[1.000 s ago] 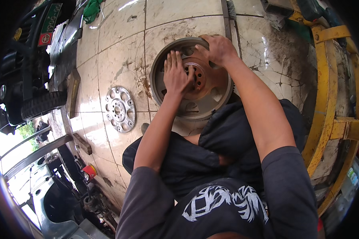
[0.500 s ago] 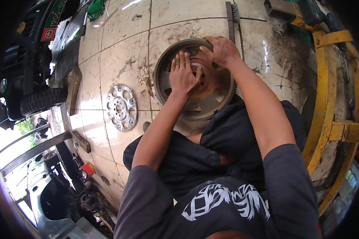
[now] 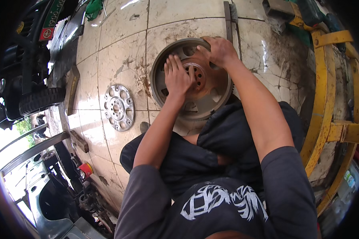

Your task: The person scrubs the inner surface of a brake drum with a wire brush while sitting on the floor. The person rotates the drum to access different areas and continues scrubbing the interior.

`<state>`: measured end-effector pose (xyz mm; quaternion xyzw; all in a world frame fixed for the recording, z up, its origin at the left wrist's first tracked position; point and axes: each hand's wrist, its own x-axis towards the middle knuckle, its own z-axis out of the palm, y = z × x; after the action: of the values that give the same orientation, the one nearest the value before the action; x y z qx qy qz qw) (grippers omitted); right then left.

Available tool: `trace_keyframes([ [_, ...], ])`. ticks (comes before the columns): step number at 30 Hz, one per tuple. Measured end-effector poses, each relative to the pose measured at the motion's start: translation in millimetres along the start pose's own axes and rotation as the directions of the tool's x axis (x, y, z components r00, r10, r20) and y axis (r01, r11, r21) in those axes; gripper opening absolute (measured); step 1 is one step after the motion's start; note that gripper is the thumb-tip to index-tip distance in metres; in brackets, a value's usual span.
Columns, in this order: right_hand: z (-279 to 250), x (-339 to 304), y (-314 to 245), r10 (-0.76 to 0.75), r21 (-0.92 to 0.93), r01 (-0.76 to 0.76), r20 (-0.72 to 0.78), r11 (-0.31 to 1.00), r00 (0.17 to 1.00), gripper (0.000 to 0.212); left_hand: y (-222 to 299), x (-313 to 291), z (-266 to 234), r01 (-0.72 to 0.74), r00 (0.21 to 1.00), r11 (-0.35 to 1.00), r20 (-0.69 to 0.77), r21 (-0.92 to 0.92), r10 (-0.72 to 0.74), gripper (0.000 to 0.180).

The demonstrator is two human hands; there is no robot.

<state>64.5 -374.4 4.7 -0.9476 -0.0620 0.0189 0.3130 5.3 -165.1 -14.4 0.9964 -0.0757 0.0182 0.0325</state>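
A large round flywheel, grey with a rusty brown hub, lies on the tiles in front of my crossed legs. My left hand rests on the left part of its face, fingers stretched out and the thumb toward the hub's bolt holes. Whether anything thin is under that palm is hidden. At the upper right, my right hand grips the flywheel's rim, with fingers over the outer edge and the thumb on the inner side. A smaller silver perforated disc lies flat to the left, apart from both hands.
A wire brush lies beyond the flywheel. On the right stands a yellow metal frame. Along the left are a vehicle with a black tyre, wooden blocks, and a red and yellow can. The tiles are stained and cracked.
My left hand has slid a little left across the flywheel's face, away from the hub, and its fingers lean further left. The right hand keeps its hold on the rim.
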Motion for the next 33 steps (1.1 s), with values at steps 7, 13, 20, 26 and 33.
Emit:
trace_keyframes([
  [7,-3,1,-3,0.0,-0.031,0.001,0.028,1.0,1.0,0.061,2,6,-4,0.025,0.999,0.999,0.048,-0.047,-0.023,0.084],
  [13,-6,0,-7,0.003,-0.017,-0.002,0.04,1.0,0.999,0.062,-14,-2,-5,-0.088,0.996,0.996,0.002,-0.022,0.088,0.084],
  [20,-4,0,-5,-0.012,-0.038,0.013,0.015,0.999,1.0,0.062,-19,-20,-10,-0.143,0.989,0.979,0.02,-0.145,0.147,0.06],
  [26,-2,-3,-7,0.047,-0.024,-0.048,-0.017,0.999,0.999,0.059,-31,-4,-25,-0.115,0.986,0.932,-0.154,-0.342,0.065,0.034],
  [33,0,-5,-8,0.016,-0.053,-0.027,-0.185,0.998,0.983,0.05,-39,12,-17,0.072,0.958,0.869,-0.209,-0.49,-0.197,0.044],
])
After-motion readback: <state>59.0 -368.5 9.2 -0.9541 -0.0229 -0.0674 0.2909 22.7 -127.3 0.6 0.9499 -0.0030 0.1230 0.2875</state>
